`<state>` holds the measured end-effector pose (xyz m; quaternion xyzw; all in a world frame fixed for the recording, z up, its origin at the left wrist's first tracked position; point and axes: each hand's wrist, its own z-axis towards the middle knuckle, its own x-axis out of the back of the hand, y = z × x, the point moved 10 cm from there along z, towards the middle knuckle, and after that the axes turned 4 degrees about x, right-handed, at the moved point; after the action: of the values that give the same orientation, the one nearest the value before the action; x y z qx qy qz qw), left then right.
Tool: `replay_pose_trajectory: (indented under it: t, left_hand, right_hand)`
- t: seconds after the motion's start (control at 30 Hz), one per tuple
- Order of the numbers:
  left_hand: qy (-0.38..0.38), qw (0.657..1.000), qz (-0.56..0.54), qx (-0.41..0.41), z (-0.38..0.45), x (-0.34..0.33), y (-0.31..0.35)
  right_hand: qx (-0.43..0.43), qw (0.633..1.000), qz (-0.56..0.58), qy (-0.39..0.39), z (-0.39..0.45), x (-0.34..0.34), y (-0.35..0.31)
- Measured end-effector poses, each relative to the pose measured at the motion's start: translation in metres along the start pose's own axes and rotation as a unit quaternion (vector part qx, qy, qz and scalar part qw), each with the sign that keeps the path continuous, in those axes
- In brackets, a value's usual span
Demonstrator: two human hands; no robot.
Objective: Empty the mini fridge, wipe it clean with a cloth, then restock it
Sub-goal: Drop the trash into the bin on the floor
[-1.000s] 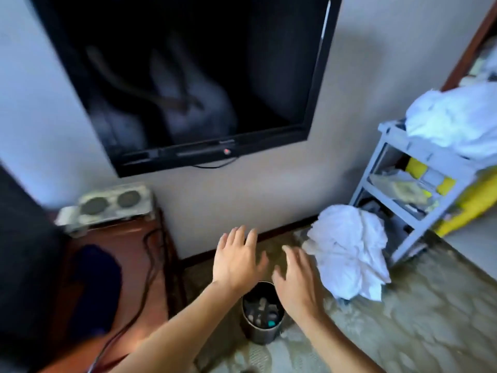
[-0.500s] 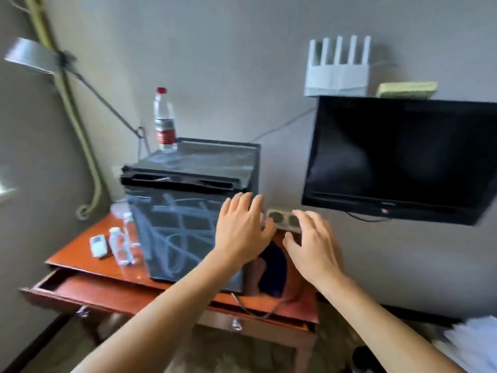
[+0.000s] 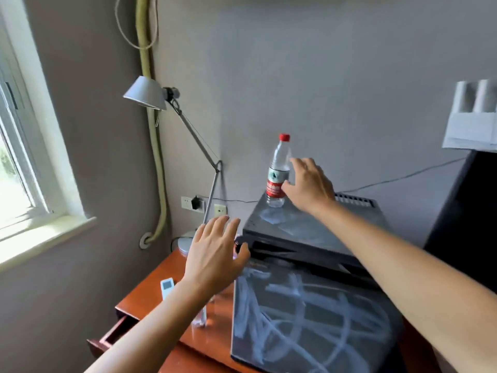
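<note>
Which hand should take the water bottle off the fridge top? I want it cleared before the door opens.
The right hand: it is open right beside the water bottle on the mini fridge top. The left hand hovers lower, by the door's upper corner.

Small bottle (image 3: pixel 200 317) behind left forearm; router (image 3: pixel 473 119) cut off at rt edge.

No legible text; water bottle (image 3: pixel 278 173) red label print too blurred to read.
</note>
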<state>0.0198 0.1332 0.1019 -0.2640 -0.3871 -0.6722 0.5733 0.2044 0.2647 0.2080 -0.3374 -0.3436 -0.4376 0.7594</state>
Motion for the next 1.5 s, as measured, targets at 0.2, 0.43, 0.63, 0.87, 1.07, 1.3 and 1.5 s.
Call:
replay_pose_trajectory:
  t: [0.2,0.43,0.63,0.87,1.07,1.3,1.5]
  left_hand:
    - [0.012,0.999,-0.034,0.020,0.002,-0.002,-0.063]
    - [0.009,0.998,-0.047,-0.030,0.035,-0.013,-0.038]
    - [-0.014,0.981,-0.104,-0.162,0.048,-0.035,0.125]
    - [-0.059,0.907,-0.244,-0.337,-0.057,-0.049,0.392]
    - [-0.131,0.827,-0.309,-0.451,-0.211,-0.051,0.577]
    - [-0.227,0.796,-0.288,-0.482,-0.352,-0.111,0.702]
    - [-0.307,0.809,-0.234,-0.442,-0.410,-0.209,0.739]
  right_hand:
    - [-0.076,0.995,-0.038,-0.052,0.110,-0.027,-0.001]
    - [-0.055,0.996,-0.026,0.068,0.087,0.019,0.019]
    - [-0.052,0.987,-0.069,0.135,-0.030,0.114,0.077]
    - [-0.211,0.929,-0.201,0.230,-0.279,0.263,0.213]
    - [-0.394,0.869,-0.243,0.172,-0.516,0.320,0.323]
    - [-0.526,0.817,-0.213,0.102,-0.715,0.325,0.427]
    - [-0.570,0.804,-0.165,0.030,-0.789,0.254,0.528]
